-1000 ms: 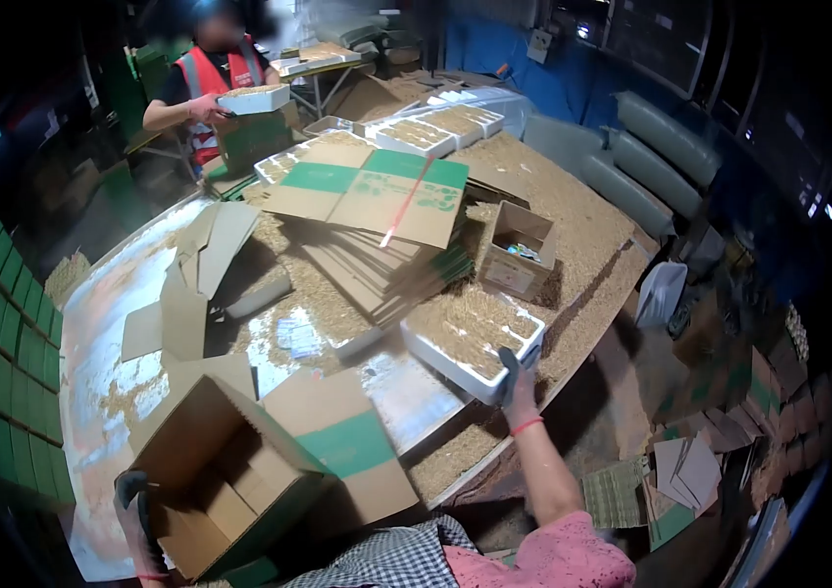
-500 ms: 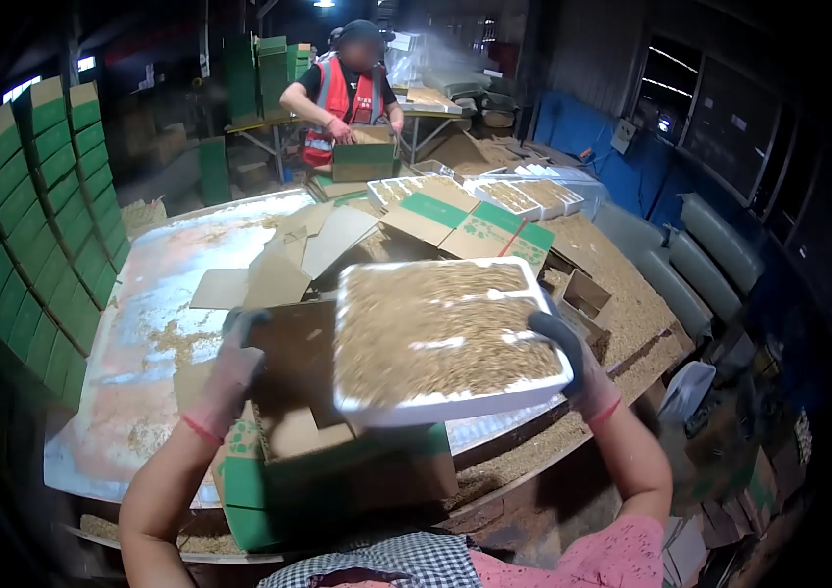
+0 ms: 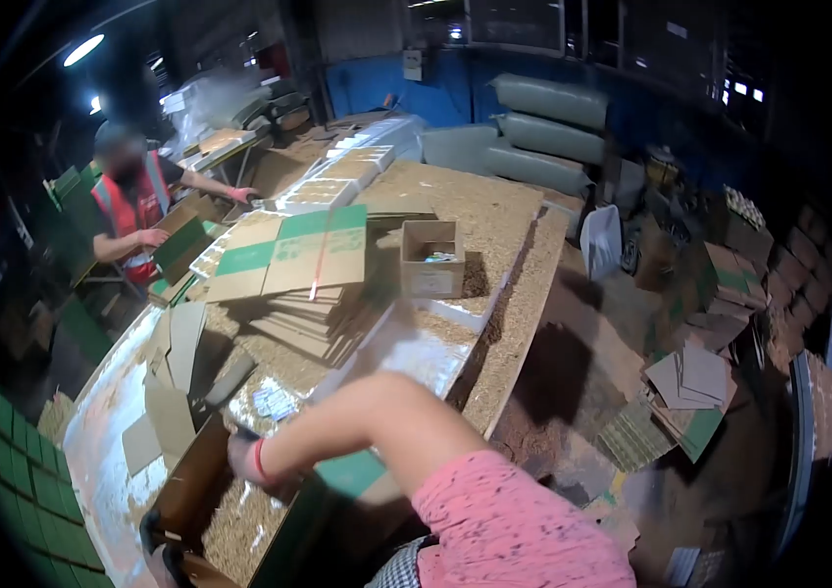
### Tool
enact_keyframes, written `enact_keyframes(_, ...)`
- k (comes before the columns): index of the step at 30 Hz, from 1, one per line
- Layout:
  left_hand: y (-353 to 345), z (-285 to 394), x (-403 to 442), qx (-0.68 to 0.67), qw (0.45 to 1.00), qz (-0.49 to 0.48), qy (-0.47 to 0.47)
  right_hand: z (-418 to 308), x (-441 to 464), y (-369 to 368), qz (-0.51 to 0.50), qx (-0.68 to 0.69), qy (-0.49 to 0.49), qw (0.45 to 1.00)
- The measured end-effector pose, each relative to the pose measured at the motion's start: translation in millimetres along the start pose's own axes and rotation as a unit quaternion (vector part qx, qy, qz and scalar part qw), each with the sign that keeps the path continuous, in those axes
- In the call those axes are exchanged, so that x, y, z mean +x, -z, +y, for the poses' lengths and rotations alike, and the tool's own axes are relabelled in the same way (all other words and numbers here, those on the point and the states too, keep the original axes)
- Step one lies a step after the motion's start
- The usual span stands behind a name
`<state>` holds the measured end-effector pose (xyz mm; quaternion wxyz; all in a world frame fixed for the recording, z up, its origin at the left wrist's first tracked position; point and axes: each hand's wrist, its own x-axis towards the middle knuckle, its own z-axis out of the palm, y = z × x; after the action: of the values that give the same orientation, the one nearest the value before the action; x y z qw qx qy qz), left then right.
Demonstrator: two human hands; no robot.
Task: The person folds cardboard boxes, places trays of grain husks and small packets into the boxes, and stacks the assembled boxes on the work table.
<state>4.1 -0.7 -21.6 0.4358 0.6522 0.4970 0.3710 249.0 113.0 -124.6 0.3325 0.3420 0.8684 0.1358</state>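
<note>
An open cardboard box (image 3: 283, 534) with green print stands at the lower left. Inside it lies the white foam tray's brown, husk-like filling (image 3: 239, 524) with a few white streaks; the tray's rim is mostly hidden. My right hand (image 3: 244, 459), in a dark-palmed glove with a red cuff, is closed at the box's far corner, its fingertips partly hidden. At the near left edge of the box, the dark gloved fingers of my left hand (image 3: 163, 549) curl over the wall. The rest of that hand is cut off by darkness and the frame's edge.
Flattened green-and-brown cartons (image 3: 288, 255) are stacked beyond the box. A small open carton (image 3: 432, 260) sits on the husk-covered table (image 3: 455, 186). A co-worker in a red vest (image 3: 136, 201) handles another box at the left. Green cartons (image 3: 14, 461) line the left side.
The husk-filled foam tray has gone from above the box to down inside it. My right hand has moved left and down to the box. The view has swung to the right.
</note>
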Motion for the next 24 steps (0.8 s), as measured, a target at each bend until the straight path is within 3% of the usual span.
enact_keyframes(1,9.4,-13.4,3.4,0.003,1.0,-0.014,0.001,7.3,-77.2,21.6,0.183,0.019,0.037,0.982)
enact_keyframes(2,19.8,-25.8,7.5,0.005,1.0,-0.024,0.003,12.1,-94.7,29.7,0.249,0.194,-0.025,0.948)
enact_keyframes(4,28.9,-34.5,14.1,0.005,0.999,-0.037,0.017,52.2,-166.7,-0.8,0.521,0.348,-0.021,0.779)
enact_keyframes(5,20.6,-21.1,13.0,0.004,0.999,-0.033,0.024,84.4,-160.7,-69.5,0.557,0.32,-0.164,0.749)
enact_keyframes(7,-9.7,30.7,4.0,0.159,0.977,0.137,0.037,132.3,-220.8,-174.9,0.472,0.321,-0.422,0.704)
enact_keyframes(9,-29.2,56.9,18.6,0.223,0.963,0.145,-0.04,155.7,-288.9,-278.9,0.294,0.258,-0.592,0.705)
enact_keyframes(10,-31.7,57.1,25.7,0.222,0.963,0.139,-0.07,158.9,-318.6,-319.5,0.198,0.242,-0.628,0.713)
enact_keyframes(12,-63.3,95.4,46.9,0.259,0.965,0.04,0.017,167.5,-357.9,-377.0,0.056,0.236,-0.64,0.729)
enact_keyframes(13,-110.6,157.4,57.2,0.338,0.935,-0.035,0.102,176.9,-367.0,-395.6,0.04,0.221,-0.64,0.734)
enact_keyframes(14,-99.0,108.7,72.6,0.418,0.903,-0.098,0.016,190.7,-371.6,-413.6,0.075,0.175,-0.666,0.721)
enact_keyframes(15,-95.0,68.5,86.2,0.366,0.915,-0.167,-0.012,201.2,-372.6,-430.0,0.108,0.133,-0.688,0.706)
enact_keyframes(16,-118.8,71.8,94.5,0.371,0.902,-0.221,-0.017,226.4,-380.0,-431.3,0.117,0.218,-0.7,0.67)
enact_keyframes(17,-131.9,65.7,101.0,0.407,0.863,-0.298,0.017,250.1,-389.0,-442.5,0.132,0.231,-0.694,0.669)
enact_keyframes(18,-141.3,47.8,106.4,0.412,0.843,-0.346,0.008,269.2,-395.3,-415.6,0.054,0.289,-0.692,0.659)
enact_keyframes(19,-138.4,13.3,109.1,0.37,0.831,-0.414,0.0,283.5,-391.5,-418.4,0.038,0.197,-0.732,0.652)
enact_keyframes(21,-141.6,-14.2,125.1,0.361,0.827,-0.431,0.0,308.2,-350.6,-374.7,0.207,0.087,-0.757,0.614)
enact_keyframes(23,-142.2,-3.4,125.8,0.288,0.844,-0.453,0.02,320.5,-299.5,-313.6,0.44,0.192,-0.554,0.68)
enact_keyframes(24,-141.9,2.6,127.4,0.287,0.847,-0.446,0.03,316.3,-263.6,-283.0,0.468,0.297,-0.451,0.699)
